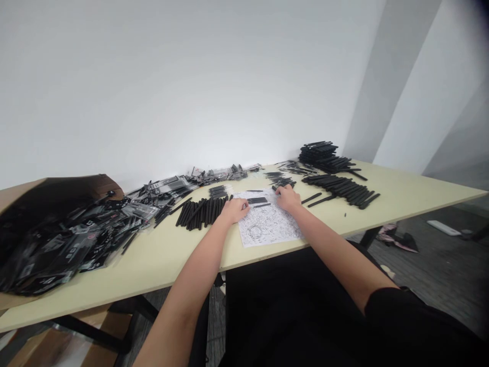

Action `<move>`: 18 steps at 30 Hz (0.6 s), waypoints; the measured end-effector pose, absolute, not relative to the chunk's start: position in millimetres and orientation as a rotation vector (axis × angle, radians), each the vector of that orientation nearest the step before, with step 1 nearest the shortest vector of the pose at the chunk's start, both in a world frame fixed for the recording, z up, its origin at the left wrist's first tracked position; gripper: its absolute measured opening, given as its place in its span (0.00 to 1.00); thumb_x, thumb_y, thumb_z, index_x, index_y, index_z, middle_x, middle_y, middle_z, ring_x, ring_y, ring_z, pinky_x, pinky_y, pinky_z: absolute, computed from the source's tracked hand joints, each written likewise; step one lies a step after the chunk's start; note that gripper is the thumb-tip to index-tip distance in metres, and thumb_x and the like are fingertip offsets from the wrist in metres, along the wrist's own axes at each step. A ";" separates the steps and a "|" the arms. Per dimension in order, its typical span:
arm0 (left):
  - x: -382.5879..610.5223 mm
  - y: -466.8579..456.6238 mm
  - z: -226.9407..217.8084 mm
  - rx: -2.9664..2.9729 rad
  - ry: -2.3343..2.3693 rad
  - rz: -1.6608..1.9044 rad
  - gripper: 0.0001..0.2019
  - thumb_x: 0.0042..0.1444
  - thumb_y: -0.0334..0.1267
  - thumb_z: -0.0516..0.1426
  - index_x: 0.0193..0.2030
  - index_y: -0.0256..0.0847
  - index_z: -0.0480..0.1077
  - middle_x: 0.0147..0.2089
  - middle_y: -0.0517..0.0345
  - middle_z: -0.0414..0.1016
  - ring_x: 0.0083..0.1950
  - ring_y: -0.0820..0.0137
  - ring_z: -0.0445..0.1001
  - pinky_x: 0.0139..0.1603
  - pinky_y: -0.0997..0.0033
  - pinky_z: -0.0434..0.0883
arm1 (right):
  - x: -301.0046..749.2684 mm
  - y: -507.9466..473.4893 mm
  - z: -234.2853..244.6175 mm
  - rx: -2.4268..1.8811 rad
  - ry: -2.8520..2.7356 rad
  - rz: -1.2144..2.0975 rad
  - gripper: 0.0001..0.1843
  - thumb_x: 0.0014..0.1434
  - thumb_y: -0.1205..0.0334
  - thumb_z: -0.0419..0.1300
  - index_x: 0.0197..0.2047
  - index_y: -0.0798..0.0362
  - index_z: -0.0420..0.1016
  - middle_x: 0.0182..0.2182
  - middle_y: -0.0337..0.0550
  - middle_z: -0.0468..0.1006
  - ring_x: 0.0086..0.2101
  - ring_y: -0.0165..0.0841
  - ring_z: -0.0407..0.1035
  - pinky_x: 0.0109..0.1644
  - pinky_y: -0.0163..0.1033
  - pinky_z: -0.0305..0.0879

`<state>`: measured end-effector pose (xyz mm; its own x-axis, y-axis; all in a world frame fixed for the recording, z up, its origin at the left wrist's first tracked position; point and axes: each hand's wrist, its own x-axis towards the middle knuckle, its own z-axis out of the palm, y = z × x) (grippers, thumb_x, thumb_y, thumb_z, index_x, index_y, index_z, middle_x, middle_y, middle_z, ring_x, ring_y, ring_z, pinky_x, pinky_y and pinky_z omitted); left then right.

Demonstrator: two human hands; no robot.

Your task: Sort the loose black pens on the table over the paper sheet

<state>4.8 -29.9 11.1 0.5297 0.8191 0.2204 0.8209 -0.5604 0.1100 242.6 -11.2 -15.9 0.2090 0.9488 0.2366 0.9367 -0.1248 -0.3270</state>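
My left hand [234, 210] rests at the left edge of a white paper [263, 232] covered in dark scribbles. Its fingers are curled, and whatever they may hold is hidden. A row of thick black pen-like sticks [200, 213] lies beside it, partly behind the hand. On the paper, between my hands, are a dark flat strip [256, 200] and a thin dark stick [262, 205]. My right hand [288, 198] is at the paper's right side with bent fingers, close to a pile of thin dark sticks [281, 180]. What it grips cannot be made out.
A cardboard box [109, 184] spilling black plastic packets [72, 244] fills the table's left end. More packets [171, 186] lie along the wall. Thick black sticks are laid out [344, 188] and stacked [319, 153] at right. The table edge [431, 204] runs in front.
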 end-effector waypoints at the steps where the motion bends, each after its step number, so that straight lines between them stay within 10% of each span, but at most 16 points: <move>1: 4.8 -30.0 11.2 -2.740 -1.470 -0.390 0.14 0.61 0.44 0.50 0.43 0.41 0.74 0.43 0.53 0.78 0.43 0.65 0.74 0.43 0.70 0.68 | 242.3 -11.7 -15.4 -2.092 -1.750 0.044 0.14 0.60 0.66 0.52 0.48 0.46 0.72 0.49 0.47 0.65 0.45 0.39 0.68 0.50 0.45 0.60; 18: 4.9 -30.4 11.3 -2.744 -1.489 -0.390 0.14 0.61 0.44 0.50 0.43 0.42 0.74 0.43 0.53 0.78 0.42 0.65 0.74 0.43 0.70 0.68 | 239.1 -14.7 -13.4 -2.112 -1.716 0.038 0.14 0.61 0.66 0.52 0.49 0.47 0.72 0.50 0.50 0.64 0.51 0.43 0.61 0.53 0.48 0.58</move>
